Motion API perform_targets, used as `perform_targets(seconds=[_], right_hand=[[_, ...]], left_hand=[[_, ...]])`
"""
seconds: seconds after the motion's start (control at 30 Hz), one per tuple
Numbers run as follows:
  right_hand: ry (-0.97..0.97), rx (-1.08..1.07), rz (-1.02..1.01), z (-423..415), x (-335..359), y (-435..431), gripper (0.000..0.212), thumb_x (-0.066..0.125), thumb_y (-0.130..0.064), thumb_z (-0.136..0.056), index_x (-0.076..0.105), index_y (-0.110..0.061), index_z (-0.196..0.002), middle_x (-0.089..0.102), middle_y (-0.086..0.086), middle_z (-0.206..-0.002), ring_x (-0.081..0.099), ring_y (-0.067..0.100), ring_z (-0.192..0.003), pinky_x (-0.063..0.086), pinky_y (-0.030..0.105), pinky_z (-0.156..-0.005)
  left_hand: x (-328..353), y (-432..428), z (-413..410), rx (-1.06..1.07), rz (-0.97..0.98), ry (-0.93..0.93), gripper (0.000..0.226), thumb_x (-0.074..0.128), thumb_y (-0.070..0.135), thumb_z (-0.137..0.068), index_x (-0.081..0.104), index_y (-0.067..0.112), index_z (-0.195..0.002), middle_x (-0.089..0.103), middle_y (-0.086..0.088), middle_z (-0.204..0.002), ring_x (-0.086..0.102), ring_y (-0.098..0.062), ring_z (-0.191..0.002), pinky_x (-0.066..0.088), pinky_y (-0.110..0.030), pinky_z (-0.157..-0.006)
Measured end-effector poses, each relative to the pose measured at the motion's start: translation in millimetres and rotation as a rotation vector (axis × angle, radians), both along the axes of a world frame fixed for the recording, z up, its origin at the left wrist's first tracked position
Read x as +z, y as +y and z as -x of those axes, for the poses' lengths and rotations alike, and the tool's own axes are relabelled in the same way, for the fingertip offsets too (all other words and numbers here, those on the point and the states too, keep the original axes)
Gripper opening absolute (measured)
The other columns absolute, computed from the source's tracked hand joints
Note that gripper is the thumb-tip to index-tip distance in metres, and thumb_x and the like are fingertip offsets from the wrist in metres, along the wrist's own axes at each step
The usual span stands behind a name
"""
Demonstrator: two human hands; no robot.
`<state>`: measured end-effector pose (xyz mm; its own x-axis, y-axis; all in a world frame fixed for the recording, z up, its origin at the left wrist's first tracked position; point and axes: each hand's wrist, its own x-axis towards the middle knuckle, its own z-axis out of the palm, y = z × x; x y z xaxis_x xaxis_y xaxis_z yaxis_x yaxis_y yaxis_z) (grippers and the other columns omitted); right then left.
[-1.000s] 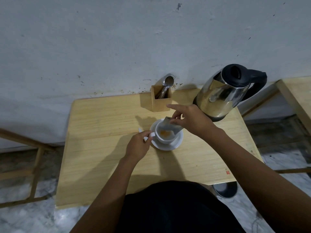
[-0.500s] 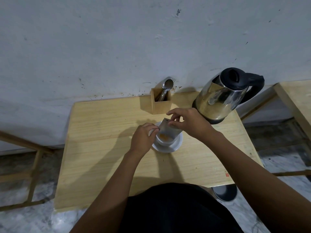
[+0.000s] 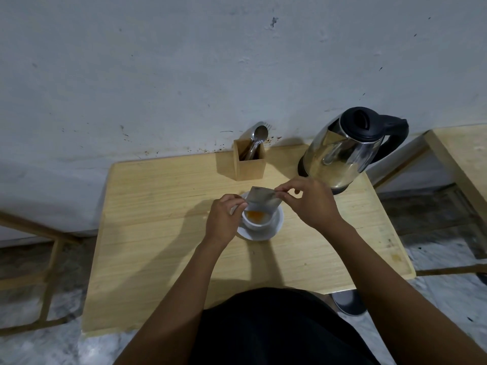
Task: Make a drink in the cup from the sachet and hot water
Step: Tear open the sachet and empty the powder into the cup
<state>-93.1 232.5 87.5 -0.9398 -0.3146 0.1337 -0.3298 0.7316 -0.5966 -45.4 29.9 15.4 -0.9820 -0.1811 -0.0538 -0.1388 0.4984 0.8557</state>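
Note:
A white cup (image 3: 256, 224) stands on a white saucer (image 3: 274, 229) near the middle of the wooden table (image 3: 163, 248). Orange powder (image 3: 256, 215) lies inside the cup. A silvery sachet (image 3: 263, 199) hangs upside down over the cup's far rim. My right hand (image 3: 311, 201) pinches the sachet's upper right corner. My left hand (image 3: 224, 219) pinches its lower left edge, right beside the cup. A steel kettle (image 3: 345, 151) with a black lid and handle stands at the back right of the table.
A small wooden holder (image 3: 250, 164) with spoons (image 3: 259, 137) stands at the back of the table against the white wall. A second wooden table (image 3: 463, 159) is at the right. Wooden frame rails (image 3: 50, 259) run along the left, above the marble floor.
My left hand has left the cup's handle and risen to the sachet's lower edge. The sachet is now held by both hands, tipped more upright over the cup.

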Motion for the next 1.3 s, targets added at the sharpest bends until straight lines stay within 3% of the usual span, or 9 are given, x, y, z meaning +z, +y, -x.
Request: perform_targets(seconds=[0.23,0.53,0.67,0.8,0.87,0.97,1.07,1.2,1.3], right_hand=[[-0.028,-0.065,-0.031,-5.3,1.4,-2.9,0.006,0.075,-0.037,-0.082,0.077,-0.038,-0.088,0.065,-0.027,-0.085,0.047,-0.002,-0.071,0.044,0.04,-0.086],[-0.113,-0.073,0.016,-7.2,2.5,-2.5,0.007,0.076,-0.036,-0.081,0.077,-0.038,-0.087,0.058,-0.033,-0.077,0.051,-0.003,-0.073,0.043,0.03,-0.077],[-0.146,-0.126,0.05,-4.6,0.5,-0.1,0.005,0.075,-0.037,-0.081,0.077,-0.04,-0.085,0.064,-0.031,-0.08,0.055,0.001,-0.088,0.046,0.036,-0.088],[-0.19,-0.134,0.078,-6.6,4.9,-0.5,0.006,0.075,-0.032,-0.083,0.078,-0.035,-0.088,0.07,-0.022,-0.087,0.055,-0.009,-0.075,0.037,0.007,-0.063],[-0.204,-0.131,0.081,-6.8,7.5,-0.9,0.006,0.075,-0.034,-0.083,0.077,-0.035,-0.088,0.071,-0.02,-0.085,0.058,-0.001,-0.075,0.035,0.009,-0.06],[-0.214,-0.133,0.11,-7.1,6.2,-2.1,0.006,0.076,-0.033,-0.082,0.078,-0.033,-0.088,0.069,-0.024,-0.086,0.055,-0.012,-0.076,0.036,0.006,-0.062],[-0.271,-0.091,0.166,-8.8,1.0,-4.5,0.008,0.075,-0.03,-0.083,0.075,-0.038,-0.085,0.069,-0.024,-0.088,0.055,0.0,-0.078,0.044,0.024,-0.065],[-0.3,-0.076,0.187,-9.1,-0.2,-3.8,0.012,0.075,-0.027,-0.083,0.074,-0.039,-0.08,0.07,-0.024,-0.084,0.057,0.005,-0.075,0.049,0.028,-0.066],[-0.291,-0.111,0.234,-10.2,0.3,-3.0,0.009,0.074,-0.022,-0.085,0.076,-0.03,-0.085,0.07,-0.021,-0.083,0.058,0.003,-0.073,0.047,0.022,-0.065]], left_hand=[[-0.9,1.7,-0.8,0.026,0.032,0.006,0.016,0.063,0.016,-0.088,0.077,0.01,-0.094,0.067,-0.005,-0.109,0.058,-0.02,-0.1,0.048,-0.031,-0.084],[1.3,5.4,-2.4,0.062,0.068,-0.028,0.018,0.062,0.02,-0.089,0.076,0.013,-0.099,0.066,-0.003,-0.116,0.05,-0.022,-0.111,0.041,-0.027,-0.087],[3.4,6.3,-2.6,0.051,0.106,-0.008,0.018,0.061,0.021,-0.09,0.076,0.015,-0.1,0.066,-0.002,-0.117,0.05,-0.021,-0.111,0.04,-0.025,-0.086],[4.8,5.9,-2.3,0.046,0.137,0.0,0.019,0.061,0.021,-0.09,0.076,0.015,-0.1,0.066,-0.002,-0.117,0.05,-0.022,-0.111,0.039,-0.025,-0.087],[5.7,5.4,-3.6,0.058,0.144,0.007,0.018,0.061,0.02,-0.09,0.076,0.014,-0.099,0.066,-0.002,-0.115,0.05,-0.022,-0.11,0.038,-0.025,-0.086],[8.3,6.2,-3.7,0.065,0.143,0.01,0.018,0.061,0.02,-0.09,0.076,0.014,-0.099,0.067,-0.001,-0.113,0.049,-0.02,-0.108,0.037,-0.024,-0.086],[10.9,8.0,-2.7,0.077,0.12,0.015,0.018,0.062,0.02,-0.089,0.075,0.012,-0.099,0.067,-0.002,-0.111,0.05,-0.02,-0.108,0.038,-0.025,-0.086],[10.4,6.0,-3.3,0.069,0.134,0.017,0.017,0.062,0.021,-0.089,0.075,0.013,-0.098,0.068,-0.002,-0.108,0.05,-0.021,-0.107,0.041,-0.027,-0.087],[9.4,5.3,-3.6,0.061,0.144,0.021,0.017,0.062,0.021,-0.089,0.075,0.014,-0.097,0.068,0.0,-0.106,0.05,-0.02,-0.106,0.038,-0.024,-0.085]])
